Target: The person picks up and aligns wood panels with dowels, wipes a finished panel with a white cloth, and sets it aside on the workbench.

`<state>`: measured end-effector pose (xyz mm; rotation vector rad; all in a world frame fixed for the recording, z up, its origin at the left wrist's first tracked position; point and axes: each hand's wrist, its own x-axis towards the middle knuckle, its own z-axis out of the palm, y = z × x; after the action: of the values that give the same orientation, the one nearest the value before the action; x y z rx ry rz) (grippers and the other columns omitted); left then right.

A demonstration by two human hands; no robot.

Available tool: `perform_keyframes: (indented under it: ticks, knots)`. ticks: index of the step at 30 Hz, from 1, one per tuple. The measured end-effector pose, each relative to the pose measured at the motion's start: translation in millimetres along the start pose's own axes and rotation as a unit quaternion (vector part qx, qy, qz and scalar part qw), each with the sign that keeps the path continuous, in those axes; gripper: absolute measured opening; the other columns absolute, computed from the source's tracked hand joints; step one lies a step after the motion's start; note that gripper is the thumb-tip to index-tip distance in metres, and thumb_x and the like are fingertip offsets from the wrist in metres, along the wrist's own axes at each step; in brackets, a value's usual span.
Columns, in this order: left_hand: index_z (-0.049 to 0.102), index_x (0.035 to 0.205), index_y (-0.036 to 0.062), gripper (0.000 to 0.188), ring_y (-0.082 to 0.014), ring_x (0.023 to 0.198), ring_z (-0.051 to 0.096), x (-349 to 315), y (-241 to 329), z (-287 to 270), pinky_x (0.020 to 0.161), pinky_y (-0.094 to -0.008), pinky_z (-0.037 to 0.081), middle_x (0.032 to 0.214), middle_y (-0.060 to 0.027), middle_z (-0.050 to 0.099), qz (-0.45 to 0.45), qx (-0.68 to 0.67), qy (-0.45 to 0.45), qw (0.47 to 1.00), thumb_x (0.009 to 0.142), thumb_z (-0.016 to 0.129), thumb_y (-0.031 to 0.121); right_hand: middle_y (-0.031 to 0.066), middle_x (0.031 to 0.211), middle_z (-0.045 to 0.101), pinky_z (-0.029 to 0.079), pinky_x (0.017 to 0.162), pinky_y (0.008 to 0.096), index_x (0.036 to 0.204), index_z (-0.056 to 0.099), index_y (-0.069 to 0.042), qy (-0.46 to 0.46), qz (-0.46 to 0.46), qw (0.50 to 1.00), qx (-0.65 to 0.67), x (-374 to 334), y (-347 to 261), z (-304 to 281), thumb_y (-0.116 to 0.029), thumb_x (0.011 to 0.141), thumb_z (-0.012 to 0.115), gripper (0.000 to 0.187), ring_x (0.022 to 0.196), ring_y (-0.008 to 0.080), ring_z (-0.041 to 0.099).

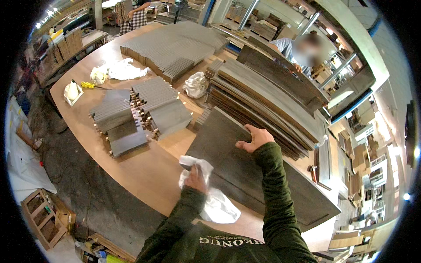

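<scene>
A large dark grey-brown wooden panel (232,158) lies flat on the brown worktable (144,171) right in front of me. My left hand (196,179) grips a crumpled white cloth (210,197) at the panel's near left edge. My right hand (256,138) presses flat on the panel's far part, fingers over its upper edge. Both arms wear dark green sleeves.
Behind the panel stands a tall stack of long dark panels (263,96). Smaller grey pieces (131,114) are piled to the left, a wide stack (175,46) further back. White rags (195,84), a yellow screwdriver (87,85). A person (291,50) works across the table; a wooden crate (44,217) sits on the floor.
</scene>
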<state>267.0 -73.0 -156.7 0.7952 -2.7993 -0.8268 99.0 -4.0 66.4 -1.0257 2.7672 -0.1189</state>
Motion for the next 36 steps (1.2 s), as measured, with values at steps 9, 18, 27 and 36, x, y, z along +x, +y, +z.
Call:
perform_keyframes:
  ticks: [9, 18, 27, 36]
  knots:
    - [0.026, 0.130, -0.0046, 0.084, -0.0369, 0.099, 0.048, -8, 7, -1, 0.077, -0.0439, 0.044, 0.117, -0.0244, 0.040, 0.113, -0.053, 0.049, 0.991, 0.062, 0.067, 0.023, 0.0148, 0.070, 0.062, 0.048, 0.066, 0.0375, 0.121, 0.047, -0.009, 0.003, 0.001, 1.000, 0.013, 2, 11, 2, -0.050, 0.063, 0.068, 0.074, 0.072, 0.0281, 0.062]
    - [0.050, 0.101, 0.0005, 0.043, -0.0335, 0.091, 0.048, 113, 28, -75, 0.074, -0.0422, 0.043, 0.099, -0.0155, 0.050, 0.188, -0.151, 0.488, 0.839, 0.064, 0.067, 0.016, 0.0163, 0.070, 0.062, 0.048, 0.066, 0.0385, 0.119, 0.048, -0.007, 0.012, -0.003, 1.000, -0.014, -10, -2, 3, -0.047, 0.068, 0.065, 0.067, 0.071, 0.0303, 0.062]
    - [0.055, 0.092, 0.0016, 0.029, -0.0330, 0.083, 0.052, 98, 4, -80, 0.072, -0.0414, 0.043, 0.092, -0.0164, 0.054, 0.232, -0.111, 0.398, 0.881, 0.065, 0.062, 0.008, 0.0152, 0.068, 0.062, 0.049, 0.067, 0.0378, 0.119, 0.048, -0.006, 0.002, 0.002, 1.000, -0.011, -4, 3, 0, -0.048, 0.068, 0.064, 0.068, 0.070, 0.0290, 0.062]
    - [0.057, 0.099, 0.0040, 0.046, -0.0345, 0.081, 0.055, -2, -135, -35, 0.064, -0.0431, 0.045, 0.099, -0.0178, 0.055, 0.058, -0.019, 0.372, 0.926, 0.061, 0.072, 0.024, 0.0158, 0.065, 0.061, 0.050, 0.062, 0.0371, 0.118, 0.048, -0.006, 0.041, -0.027, 0.998, -0.044, -21, -16, 6, -0.044, 0.069, 0.065, 0.064, 0.063, 0.0282, 0.062]
